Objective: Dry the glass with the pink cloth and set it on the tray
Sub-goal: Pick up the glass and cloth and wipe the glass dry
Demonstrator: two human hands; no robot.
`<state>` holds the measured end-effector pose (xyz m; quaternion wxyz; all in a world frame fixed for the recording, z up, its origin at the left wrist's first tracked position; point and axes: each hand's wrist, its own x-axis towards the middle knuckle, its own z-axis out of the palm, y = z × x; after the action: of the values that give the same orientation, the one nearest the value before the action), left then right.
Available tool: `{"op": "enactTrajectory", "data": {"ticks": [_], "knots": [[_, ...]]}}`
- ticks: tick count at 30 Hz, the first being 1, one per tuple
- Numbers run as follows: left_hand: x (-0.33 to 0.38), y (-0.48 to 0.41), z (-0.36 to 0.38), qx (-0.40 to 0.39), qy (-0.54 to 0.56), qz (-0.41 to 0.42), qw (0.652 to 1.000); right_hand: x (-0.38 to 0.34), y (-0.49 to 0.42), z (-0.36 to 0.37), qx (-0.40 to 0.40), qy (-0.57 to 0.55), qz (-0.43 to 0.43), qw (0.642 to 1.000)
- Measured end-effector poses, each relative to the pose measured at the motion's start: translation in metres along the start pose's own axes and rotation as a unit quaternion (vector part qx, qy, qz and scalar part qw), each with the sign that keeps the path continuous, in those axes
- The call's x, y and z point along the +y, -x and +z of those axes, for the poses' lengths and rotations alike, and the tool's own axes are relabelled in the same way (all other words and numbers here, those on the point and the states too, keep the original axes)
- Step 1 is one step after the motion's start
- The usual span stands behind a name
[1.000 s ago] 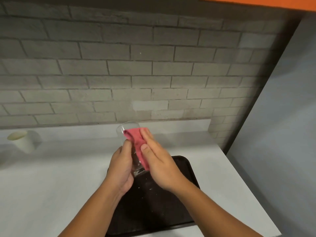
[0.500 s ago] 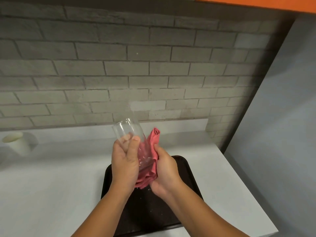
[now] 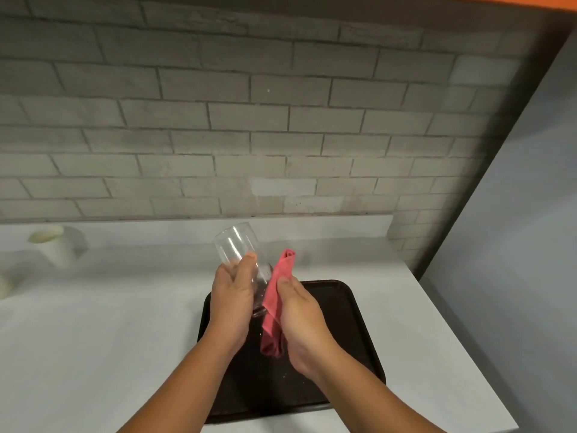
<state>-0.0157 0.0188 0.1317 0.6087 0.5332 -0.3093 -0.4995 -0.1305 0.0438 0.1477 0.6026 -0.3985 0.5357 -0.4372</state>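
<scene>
Two bare hands worked above one dark rectangular tray [image 3: 349, 307] on the white worktop [image 3: 93, 339]. The left hand [image 3: 232, 301] had its grip closed round one clear drinking glass [image 3: 235, 248], tilted with its mouth away from the person. The right hand [image 3: 299, 320] clamped one folded pink cloth [image 3: 278, 295] against the glass's side. One pale paper cup [image 3: 54, 246] stood well apart at far left.

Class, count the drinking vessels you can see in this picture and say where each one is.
2. A clear glass held tilted in the left hand above the tray; a pale cup far left on the counter. None seems hidden.
</scene>
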Motion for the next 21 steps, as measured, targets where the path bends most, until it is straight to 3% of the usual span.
{"op": "enactTrajectory", "data": {"ticks": [5, 9, 11, 14, 18, 21], "knots": [[0.007, 0.007, 0.001, -0.012, 0.066, -0.074, 0.995, -0.015, -0.001, -0.011, -0.067, 0.125, -0.109, 0.984], [0.015, 0.017, 0.002, -0.068, 0.099, -0.092, 0.989, -0.031, -0.009, -0.024, -0.138, 0.193, -0.188, 0.953], [0.017, 0.018, 0.002, -0.077, 0.107, -0.093, 0.987, -0.031, -0.007, -0.025, -0.147, 0.273, -0.245, 0.919], [0.016, 0.017, 0.0, -0.087, 0.115, -0.1, 0.984, -0.023, -0.006, -0.026, -0.116, 0.412, -0.333, 0.84], [0.008, 0.016, 0.0, -0.089, 0.112, -0.087, 0.986, -0.027, -0.008, -0.025, -0.124, 0.381, -0.282, 0.872], [0.008, 0.017, -0.002, -0.101, 0.118, -0.079, 0.985, -0.017, -0.001, -0.021, -0.124, 0.376, -0.312, 0.864]]}}
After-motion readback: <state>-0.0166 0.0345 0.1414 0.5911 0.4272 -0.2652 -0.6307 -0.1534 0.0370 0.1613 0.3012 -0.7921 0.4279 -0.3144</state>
